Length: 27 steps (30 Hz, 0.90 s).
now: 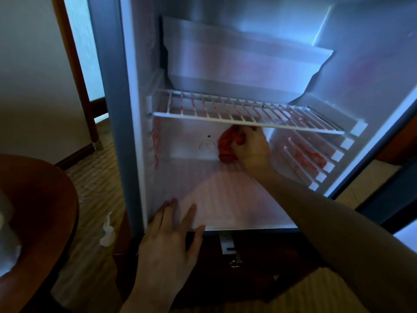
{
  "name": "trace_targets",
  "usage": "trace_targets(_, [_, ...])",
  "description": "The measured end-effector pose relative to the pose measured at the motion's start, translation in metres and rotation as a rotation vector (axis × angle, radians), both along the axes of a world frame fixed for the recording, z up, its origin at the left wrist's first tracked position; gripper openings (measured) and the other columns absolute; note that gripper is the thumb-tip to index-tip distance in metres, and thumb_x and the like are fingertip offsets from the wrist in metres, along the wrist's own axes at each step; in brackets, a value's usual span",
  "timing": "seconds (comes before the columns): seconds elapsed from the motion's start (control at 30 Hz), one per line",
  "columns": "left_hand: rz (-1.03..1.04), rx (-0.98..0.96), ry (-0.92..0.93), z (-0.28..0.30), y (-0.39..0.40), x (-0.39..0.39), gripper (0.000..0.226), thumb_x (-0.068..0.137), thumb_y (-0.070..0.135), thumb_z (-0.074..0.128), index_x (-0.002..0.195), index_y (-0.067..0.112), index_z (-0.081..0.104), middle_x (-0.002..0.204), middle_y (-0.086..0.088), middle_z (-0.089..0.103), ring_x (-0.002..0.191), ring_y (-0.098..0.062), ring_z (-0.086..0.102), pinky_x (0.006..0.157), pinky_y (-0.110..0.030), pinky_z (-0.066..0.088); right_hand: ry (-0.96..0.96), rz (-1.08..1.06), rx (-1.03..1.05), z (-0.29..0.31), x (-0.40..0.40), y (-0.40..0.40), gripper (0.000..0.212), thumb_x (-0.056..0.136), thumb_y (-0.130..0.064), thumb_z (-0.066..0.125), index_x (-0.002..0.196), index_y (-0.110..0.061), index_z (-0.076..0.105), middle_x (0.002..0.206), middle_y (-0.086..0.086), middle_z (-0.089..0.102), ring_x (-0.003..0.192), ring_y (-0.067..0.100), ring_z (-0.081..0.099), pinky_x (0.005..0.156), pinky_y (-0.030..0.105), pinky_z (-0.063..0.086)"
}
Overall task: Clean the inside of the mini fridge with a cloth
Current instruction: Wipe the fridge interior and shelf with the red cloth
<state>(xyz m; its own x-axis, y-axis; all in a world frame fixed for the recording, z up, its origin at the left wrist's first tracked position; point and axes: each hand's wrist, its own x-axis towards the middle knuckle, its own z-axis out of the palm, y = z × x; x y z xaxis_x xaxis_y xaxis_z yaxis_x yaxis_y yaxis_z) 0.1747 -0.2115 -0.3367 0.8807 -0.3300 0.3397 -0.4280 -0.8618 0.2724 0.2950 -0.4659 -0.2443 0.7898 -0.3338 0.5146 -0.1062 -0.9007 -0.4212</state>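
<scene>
Mini fridge (135, 109) open, interior lit. Wire shelf (246, 116) across the middle, metal freezer box (243, 66) above it. Right hand (251, 150) reaches in under the shelf, grip clamped on a bunched red cloth (228, 145) pressed against the back wall. Left hand (167, 242) flat on the fridge's front bottom edge, fingers straight. Crumpled white tissue (107, 231) on the carpet at left.

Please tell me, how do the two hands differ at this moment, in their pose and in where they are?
The right hand is curled round a crumpled red cloth; the left hand lies open with straight fingers and holds nothing. The right hand reaches deep inside the mini fridge, under the white wire shelf, against the back wall; the left hand rests at the front edge of the fridge floor. Both are bare.
</scene>
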Motion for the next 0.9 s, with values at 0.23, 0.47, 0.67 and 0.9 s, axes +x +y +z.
trace_targets(0.23, [0.016,-0.039,-0.012,0.001,-0.004,-0.001,0.059,0.092,0.061,0.034,0.131,0.03,0.067,0.137,-0.013,0.059,0.124,-0.03,0.058,0.096,-0.044,0.053,-0.005,0.054,-0.038,-0.006,0.002,0.022,0.047,0.079,-0.007,0.068,0.125,-0.013,0.064,0.125,0.019,0.053,0.091,0.041,0.064,0.082,0.045,0.053])
trace_targets(0.47, [0.035,0.01,0.0,-0.003,-0.007,0.001,0.052,0.095,0.062,0.041,0.136,0.036,0.06,0.145,-0.007,0.051,0.132,-0.026,0.049,0.101,-0.039,0.049,0.073,0.204,-0.19,-0.015,0.025,0.098,0.035,0.086,-0.018,0.066,0.121,-0.014,0.062,0.133,0.02,0.044,0.085,0.039,0.063,0.069,0.039,0.047])
trace_targets(0.67, [0.027,-0.025,-0.007,-0.001,-0.003,0.002,0.051,0.094,0.06,0.044,0.133,0.034,0.064,0.141,-0.008,0.055,0.128,-0.026,0.052,0.096,-0.04,0.053,0.104,0.297,-0.223,-0.011,0.021,0.083,0.041,0.081,-0.014,0.071,0.121,-0.014,0.065,0.127,0.018,0.049,0.092,0.038,0.062,0.079,0.04,0.049])
trace_targets(0.9, [0.031,-0.001,-0.006,0.0,-0.004,0.0,0.056,0.094,0.061,0.038,0.137,0.034,0.061,0.143,-0.008,0.054,0.13,-0.025,0.052,0.1,-0.042,0.051,0.132,-0.097,-0.064,-0.018,-0.017,-0.029,0.041,0.08,-0.011,0.068,0.12,-0.012,0.062,0.119,0.015,0.049,0.1,0.037,0.058,0.084,0.042,0.05])
